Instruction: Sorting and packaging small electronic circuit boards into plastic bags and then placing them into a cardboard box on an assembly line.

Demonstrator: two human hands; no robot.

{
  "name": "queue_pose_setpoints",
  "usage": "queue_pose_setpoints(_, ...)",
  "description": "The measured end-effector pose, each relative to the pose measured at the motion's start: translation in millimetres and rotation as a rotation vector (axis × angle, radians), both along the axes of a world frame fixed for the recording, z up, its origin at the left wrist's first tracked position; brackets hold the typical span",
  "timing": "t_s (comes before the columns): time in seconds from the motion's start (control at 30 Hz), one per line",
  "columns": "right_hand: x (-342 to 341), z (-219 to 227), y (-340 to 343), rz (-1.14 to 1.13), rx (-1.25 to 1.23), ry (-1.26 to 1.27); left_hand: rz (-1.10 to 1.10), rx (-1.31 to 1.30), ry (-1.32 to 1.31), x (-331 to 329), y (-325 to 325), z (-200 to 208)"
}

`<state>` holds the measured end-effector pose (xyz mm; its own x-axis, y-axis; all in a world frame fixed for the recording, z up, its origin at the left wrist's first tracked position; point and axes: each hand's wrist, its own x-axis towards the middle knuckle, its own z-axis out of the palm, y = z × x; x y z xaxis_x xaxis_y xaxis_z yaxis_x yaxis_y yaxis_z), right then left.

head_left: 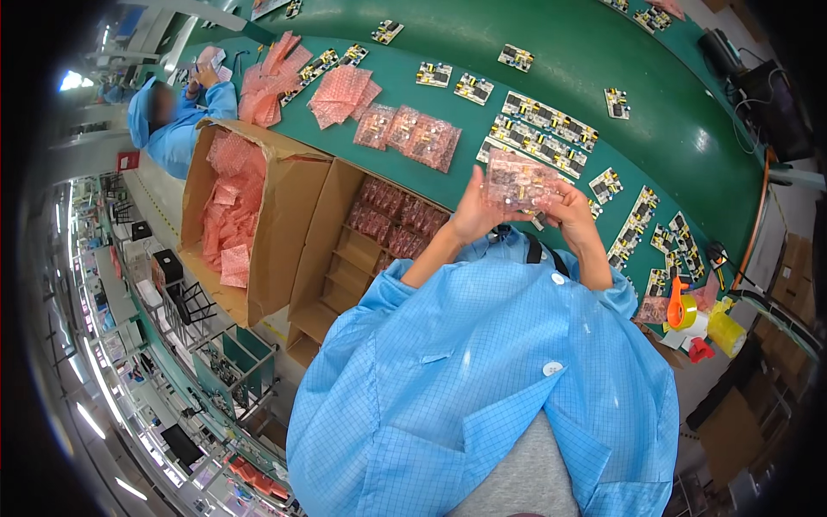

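Observation:
Between my two hands is a circuit board in a pink bubble-wrap bag [520,179], held up over the front edge of the green table. My left hand [472,212] grips its left side, thumb upright along the edge. On the other side my right hand [570,212] pinches the lower right corner. Directly beyond lie rows of bare circuit boards [543,142], pressed close together. To the left on the table, several bagged boards [407,136] lie side by side, with a stack of flat pink bubble bags [343,93] behind them.
Left of me stands a carton of pink bubble bags [231,194]; beside it, a divided carton [353,250] holds bagged boards. An orange tape dispenser [679,303] and yellow tape roll [726,334] sit at the right. A co-worker in blue [177,129] works at far left.

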<state>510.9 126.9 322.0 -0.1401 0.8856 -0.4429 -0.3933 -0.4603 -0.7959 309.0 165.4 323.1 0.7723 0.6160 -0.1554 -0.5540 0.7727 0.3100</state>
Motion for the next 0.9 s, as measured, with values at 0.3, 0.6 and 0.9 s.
queue_pose_setpoints(0.3, -14, -1, 31, 0.046, 0.028, -0.169, 0.615, 0.165, 0.631, 2, 25, -31)
queue_pose_setpoints(0.6, 48, -30, 0, -0.155, -0.049, -0.231, 0.759, -0.232, 1.058, -115, 116, -129)
queue_pose_setpoints(0.9, 118, -55, -8, -0.234, -0.121, -0.36, 0.271, 0.374, 2.139, -185, 130, -141)
